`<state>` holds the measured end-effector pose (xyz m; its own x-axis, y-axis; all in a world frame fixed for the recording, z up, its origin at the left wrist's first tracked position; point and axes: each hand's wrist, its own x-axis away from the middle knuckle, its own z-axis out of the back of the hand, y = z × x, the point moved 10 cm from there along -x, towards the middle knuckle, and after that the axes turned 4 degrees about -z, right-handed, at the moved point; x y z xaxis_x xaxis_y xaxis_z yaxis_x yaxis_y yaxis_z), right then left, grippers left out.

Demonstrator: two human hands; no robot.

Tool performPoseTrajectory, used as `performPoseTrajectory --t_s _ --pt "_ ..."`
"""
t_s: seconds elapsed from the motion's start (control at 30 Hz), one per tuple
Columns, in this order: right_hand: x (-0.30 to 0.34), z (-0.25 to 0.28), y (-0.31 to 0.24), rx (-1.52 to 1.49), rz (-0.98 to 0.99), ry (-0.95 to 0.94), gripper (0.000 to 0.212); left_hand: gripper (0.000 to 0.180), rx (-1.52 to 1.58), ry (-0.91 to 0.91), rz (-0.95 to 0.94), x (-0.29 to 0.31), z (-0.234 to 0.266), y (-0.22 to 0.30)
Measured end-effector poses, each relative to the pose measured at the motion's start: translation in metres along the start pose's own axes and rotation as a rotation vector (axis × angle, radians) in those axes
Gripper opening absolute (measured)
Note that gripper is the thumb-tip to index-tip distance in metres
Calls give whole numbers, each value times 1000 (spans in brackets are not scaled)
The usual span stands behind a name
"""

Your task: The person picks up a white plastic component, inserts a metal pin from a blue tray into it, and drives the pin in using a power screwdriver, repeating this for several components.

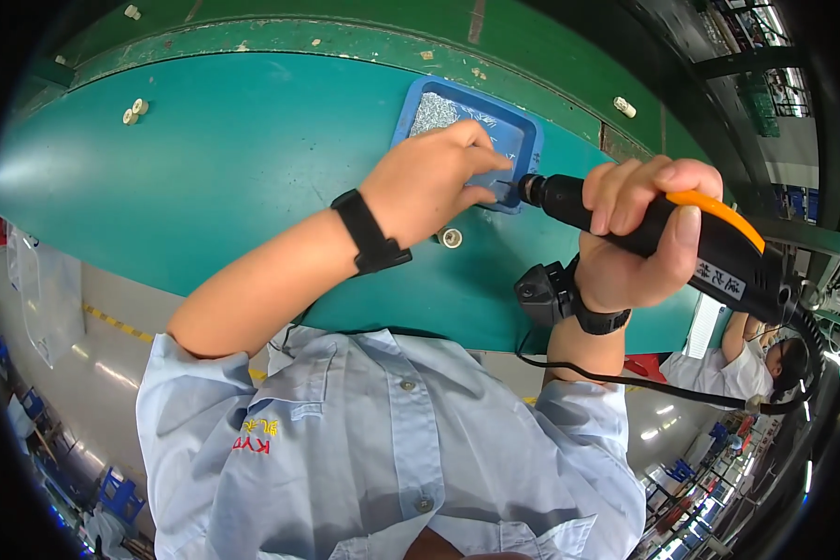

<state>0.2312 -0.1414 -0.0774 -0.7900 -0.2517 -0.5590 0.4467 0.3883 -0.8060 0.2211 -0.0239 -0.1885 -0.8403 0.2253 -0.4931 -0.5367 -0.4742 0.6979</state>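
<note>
My right hand (639, 215) is wrapped round a black electric screwdriver (569, 201) with an orange lever, held tilted with its nose toward the left. At the bit end my left hand (434, 177) is curled, thumb and forefinger apart on either side of the thin bit. Whether a small screw sits at the tip is too small to tell. Beneath these fingers lies a blue tray (538, 140) holding a heap of small silvery screws (434, 112), with some scattered loose. Just below my left hand a small pale round fitting (451, 237) stands on the green table (252, 168).
Two pale fittings (135, 111) sit at the table's far left. Another pale fitting (624, 106) lies on the green surface beyond the table's raised back edge. A black cable (644, 381) loops from the screwdriver past my right forearm. A co-worker (747, 364) is at the right.
</note>
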Motion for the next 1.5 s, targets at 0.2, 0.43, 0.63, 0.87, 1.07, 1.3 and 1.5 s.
performPoseTrajectory --t_s 0.2,0.43,0.63,0.87,1.07,1.3,1.5 --pt "2 13 -3 40 19 75 22 9 16 -121 59 -14 -24 -13" --pt "6 20 -16 80 21 104 25 9 -100 -72 -27 -11 -19 -3" --pt "12 14 -29 -70 -15 72 31 6 267 -113 156 -2 -13 0" --pt "20 -2 -47 -176 33 -92 35 12 393 -104 158 18 -9 11" --pt "24 -14 -44 -188 -6 -144 36 14 423 -75 190 33 -3 13" --pt "28 -21 -34 -155 -117 -75 41 12 449 -59 190 42 -7 13" --pt "36 -20 -7 -4 -305 40 43 29 182 -103 130 53 -3 8"
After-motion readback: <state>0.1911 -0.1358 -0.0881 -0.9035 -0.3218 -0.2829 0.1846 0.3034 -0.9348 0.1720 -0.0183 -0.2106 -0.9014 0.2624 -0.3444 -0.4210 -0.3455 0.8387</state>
